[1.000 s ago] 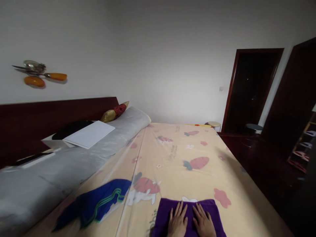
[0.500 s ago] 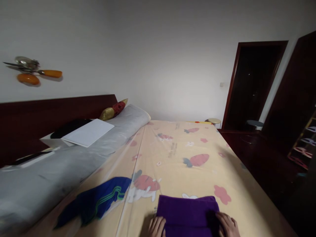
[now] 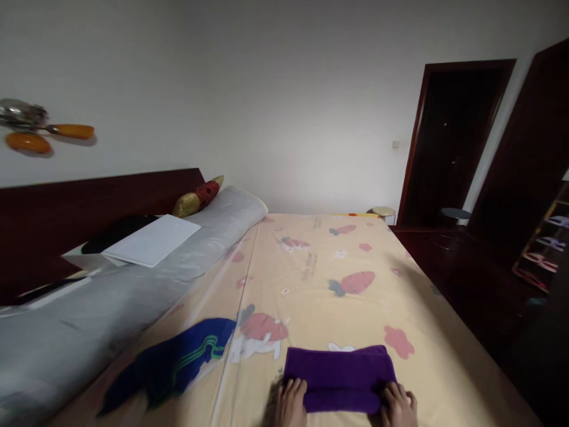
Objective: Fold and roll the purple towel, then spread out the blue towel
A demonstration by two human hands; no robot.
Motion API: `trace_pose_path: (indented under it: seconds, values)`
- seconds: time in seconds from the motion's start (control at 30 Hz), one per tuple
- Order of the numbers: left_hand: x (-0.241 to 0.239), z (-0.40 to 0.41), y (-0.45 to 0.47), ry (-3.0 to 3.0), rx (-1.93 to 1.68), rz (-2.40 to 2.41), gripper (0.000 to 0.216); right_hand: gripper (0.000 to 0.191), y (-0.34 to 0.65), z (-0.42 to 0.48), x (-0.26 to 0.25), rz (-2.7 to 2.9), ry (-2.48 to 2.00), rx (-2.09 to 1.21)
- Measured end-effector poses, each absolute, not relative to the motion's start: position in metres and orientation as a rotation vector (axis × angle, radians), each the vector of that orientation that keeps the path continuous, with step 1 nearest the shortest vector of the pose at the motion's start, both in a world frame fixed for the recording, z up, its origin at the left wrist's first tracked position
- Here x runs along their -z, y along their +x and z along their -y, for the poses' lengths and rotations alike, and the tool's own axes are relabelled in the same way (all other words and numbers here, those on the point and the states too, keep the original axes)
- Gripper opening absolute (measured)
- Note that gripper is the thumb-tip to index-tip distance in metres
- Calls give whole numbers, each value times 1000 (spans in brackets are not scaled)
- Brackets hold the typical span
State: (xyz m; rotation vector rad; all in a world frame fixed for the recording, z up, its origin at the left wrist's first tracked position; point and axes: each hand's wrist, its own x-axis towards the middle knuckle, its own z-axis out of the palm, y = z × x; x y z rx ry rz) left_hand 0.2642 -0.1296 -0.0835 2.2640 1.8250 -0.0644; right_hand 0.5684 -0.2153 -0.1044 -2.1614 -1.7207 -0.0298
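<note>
A folded purple towel [image 3: 340, 376] lies on the bed near its front edge. My left hand [image 3: 291, 404] is at the towel's near left corner, fingers curled over its folded edge. My right hand [image 3: 399, 406] is at the near right corner, fingers likewise bent onto the cloth. Both hands grip the towel's ends. The bed is covered by a pale yellow sheet [image 3: 320, 284] printed with carrots and rabbits.
A blue garment with green stripes [image 3: 173, 365] lies left of the towel. A long grey bolster [image 3: 133, 290] with a white sheet of paper [image 3: 151, 240] runs along the dark headboard [image 3: 89, 207]. Dark doorway [image 3: 448, 142] and small stools stand at the far right.
My hands went from lying flat on the middle of the towel to its two near corners. The towel looks folded narrower now, and the view shifted slightly.
</note>
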Motion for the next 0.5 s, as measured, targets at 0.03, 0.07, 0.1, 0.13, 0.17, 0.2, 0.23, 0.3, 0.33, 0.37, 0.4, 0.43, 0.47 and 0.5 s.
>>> trace_pose_path:
  seconds: [0.03, 0.07, 0.1, 0.13, 0.17, 0.2, 0.23, 0.3, 0.33, 0.37, 0.4, 0.43, 0.47, 0.5]
  values:
    - [75, 126, 269, 2242, 63, -1857, 64, 24, 570, 210, 100, 1729, -2162, 14]
    - [67, 123, 274, 2220, 67, -1880, 63, 23, 571, 204, 96, 1726, -2172, 1]
    - [60, 119, 278, 2200, 71, -1902, 62, 23, 571, 199, 92, 1715, -2188, -6]
    - [55, 115, 282, 2182, 71, -1927, 61, 24, 570, 194, 89, 1688, -2212, 4]
    - [51, 112, 286, 2165, 75, -1956, 59, 25, 568, 190, 87, 1647, -2240, 33]
    - [49, 110, 291, 2152, 70, -1989, 59, 29, 564, 186, 86, 1591, -2264, 77]
    - [48, 110, 297, 2146, 47, -2018, 58, 34, 559, 183, 85, 1544, -2273, 120]
    - [52, 114, 314, 2194, -76, -1997, 56, 44, 543, 180, 86, 1561, -2206, 139]
    - [56, 119, 324, 2256, -162, -1917, 55, 45, 534, 179, 88, 1640, -2128, 96]
    - [59, 125, 335, 2333, -235, -1788, 52, 45, 524, 179, 89, 1752, -2027, 25]
    - [63, 131, 345, 2407, -282, -1637, 50, 44, 515, 179, 91, 1867, -1921, -52]
    - [67, 137, 354, 2461, -299, -1505, 49, 44, 507, 180, 93, 1964, -1826, -117]
    - [70, 141, 360, 2495, -296, -1418, 48, 45, 503, 180, 95, 2028, -1759, -160]
    - [72, 143, 363, 2513, -286, -1382, 48, 46, 501, 181, 97, 2059, -1725, -180]
